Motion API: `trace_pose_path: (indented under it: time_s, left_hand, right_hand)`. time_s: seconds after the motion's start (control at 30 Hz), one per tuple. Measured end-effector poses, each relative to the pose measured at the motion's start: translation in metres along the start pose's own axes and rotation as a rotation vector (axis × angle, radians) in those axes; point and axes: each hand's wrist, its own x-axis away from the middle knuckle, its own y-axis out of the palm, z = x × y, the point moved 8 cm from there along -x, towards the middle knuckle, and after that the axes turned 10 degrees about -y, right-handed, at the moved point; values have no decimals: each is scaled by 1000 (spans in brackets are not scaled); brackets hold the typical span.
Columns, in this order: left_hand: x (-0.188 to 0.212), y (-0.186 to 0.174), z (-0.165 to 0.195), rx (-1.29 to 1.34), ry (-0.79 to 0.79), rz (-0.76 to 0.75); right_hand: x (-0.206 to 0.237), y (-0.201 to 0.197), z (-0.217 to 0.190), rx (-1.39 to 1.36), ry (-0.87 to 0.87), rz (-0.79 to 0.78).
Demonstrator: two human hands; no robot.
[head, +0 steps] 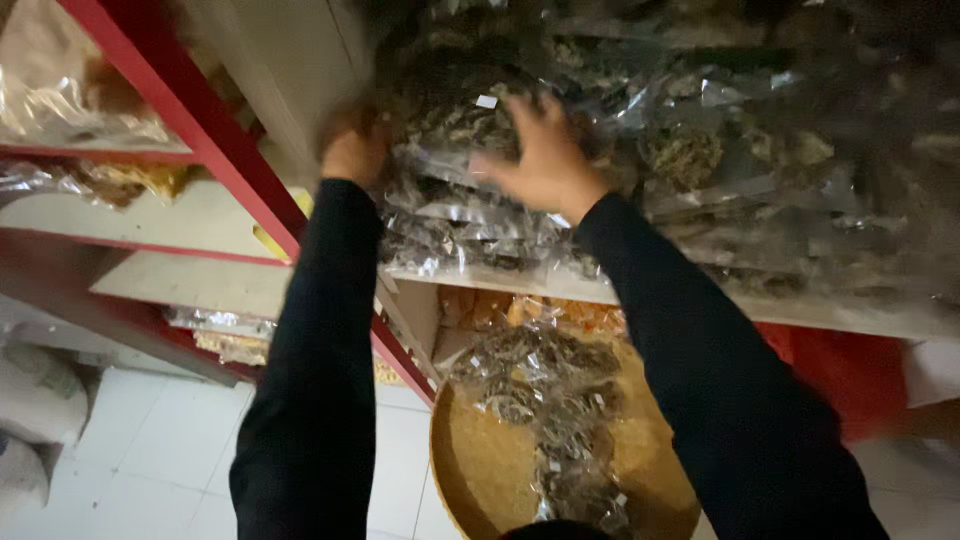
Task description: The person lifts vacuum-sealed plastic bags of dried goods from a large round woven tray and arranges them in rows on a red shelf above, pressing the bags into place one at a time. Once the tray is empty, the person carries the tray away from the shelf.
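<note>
Clear plastic packets of dark dried goods (455,150), stacked on pale shelf (830,318); gripped at left by left hand (352,150), pressed by open right hand (545,160).

The packets (455,150) are clear plastic with dark grey-green and brown dried stuff inside, each marked by a small white label. The sleeves (320,380) are plain black. The shelf frame (200,130) is bright red, its boards (200,285) pale cream. The round tray (480,470) is woven tan, golden brown. Behind it lie orange-yellow packets (560,312). The floor (160,440) is white tile with thin grey lines. The sacks (40,390) are off-white.
</note>
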Motion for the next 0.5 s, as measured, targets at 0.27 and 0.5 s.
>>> trace_pose_path:
  time_s: [0.27, 0.5]
  left_hand:
    - [46, -29, 40, 235, 228, 100]
    - [25, -36, 39, 128, 145, 21]
  right_hand:
    - [2, 26, -18, 508, -175, -11]
    - [21, 25, -20, 653, -345, 203]
